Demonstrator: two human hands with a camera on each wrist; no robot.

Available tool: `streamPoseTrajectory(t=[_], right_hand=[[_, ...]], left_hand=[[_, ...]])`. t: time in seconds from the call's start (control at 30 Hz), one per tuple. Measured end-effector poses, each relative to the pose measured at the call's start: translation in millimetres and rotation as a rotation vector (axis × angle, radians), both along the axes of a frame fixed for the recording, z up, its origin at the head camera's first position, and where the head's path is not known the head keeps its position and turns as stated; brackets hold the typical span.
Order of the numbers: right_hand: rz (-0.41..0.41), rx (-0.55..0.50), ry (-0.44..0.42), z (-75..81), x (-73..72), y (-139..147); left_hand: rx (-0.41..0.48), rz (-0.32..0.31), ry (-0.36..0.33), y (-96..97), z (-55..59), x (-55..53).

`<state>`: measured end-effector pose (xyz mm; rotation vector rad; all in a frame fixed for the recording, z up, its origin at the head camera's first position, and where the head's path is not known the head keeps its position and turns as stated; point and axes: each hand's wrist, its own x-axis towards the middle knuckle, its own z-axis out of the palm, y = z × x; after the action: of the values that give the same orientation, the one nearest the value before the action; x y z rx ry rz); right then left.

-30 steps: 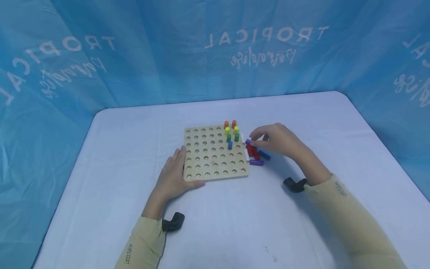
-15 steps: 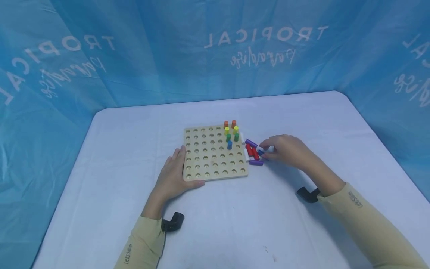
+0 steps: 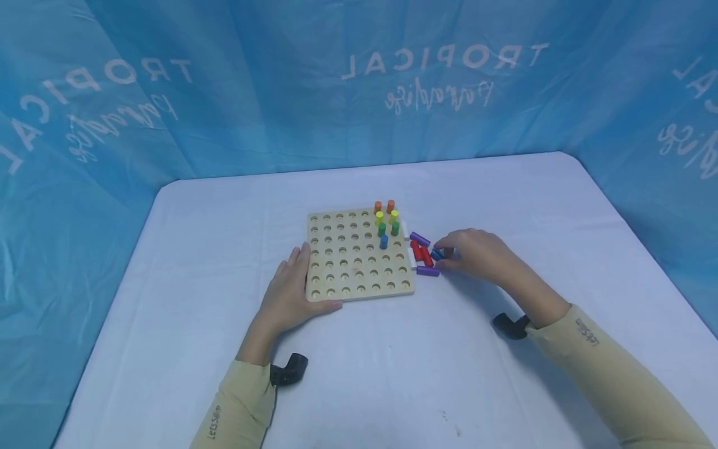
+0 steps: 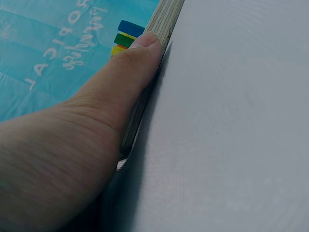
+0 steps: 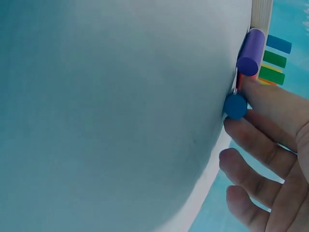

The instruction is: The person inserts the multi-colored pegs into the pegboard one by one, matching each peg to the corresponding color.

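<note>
My left hand (image 3: pixel 285 290) rests at the near left corner of a wooden pegboard (image 3: pixel 351 269), fingers along its left side and thumb along its front edge. In the left wrist view the thumb (image 4: pixel 126 65) lies on the board's edge. My right hand (image 3: pixel 473 252) is just right of the board, thumb and index finger around a blue peg (image 5: pixel 235 106) lying on the table. Standing in the board's far right holes are orange pegs (image 3: pixel 391 206), yellow pegs (image 3: pixel 394 216), green pegs (image 3: pixel 395 229) and one blue upright peg (image 3: pixel 384 242).
Between board and right hand lie red pegs (image 3: pixel 427 256), a purple peg (image 3: pixel 420 239), another purple peg (image 3: pixel 428 271) and white pegs (image 3: pixel 412 259) against the board's edge. White cloth (image 3: pixel 359 374) covers the table; a blue curtain (image 3: pixel 280 112) hangs behind it.
My right hand has moved right and toward me, from the far purple peg to the loose blue peg, and its fingers have closed on it. The left hand has stayed still.
</note>
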<state>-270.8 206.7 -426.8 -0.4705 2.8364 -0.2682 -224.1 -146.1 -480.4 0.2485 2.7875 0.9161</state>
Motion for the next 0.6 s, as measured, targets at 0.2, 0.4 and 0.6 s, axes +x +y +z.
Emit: streamPoseTrajectory(t=[0.2,0.4,0.6], right_hand=[[0.006,0.01,-0.002,-0.8,-1.5,-1.6],[0.012,0.013,-0.002,-2.3,-2.1,-2.6],[0.015,-0.004,0.004,-3.2,-1.6,-1.3]], left_hand=[[0.001,-0.002,0.005,-0.1,0.4,-0.3],[-0.004,0.0,0.011,-0.7,-1.7,-1.0],[0.0,-0.001,0.009,-0.6,-1.5,-0.5]])
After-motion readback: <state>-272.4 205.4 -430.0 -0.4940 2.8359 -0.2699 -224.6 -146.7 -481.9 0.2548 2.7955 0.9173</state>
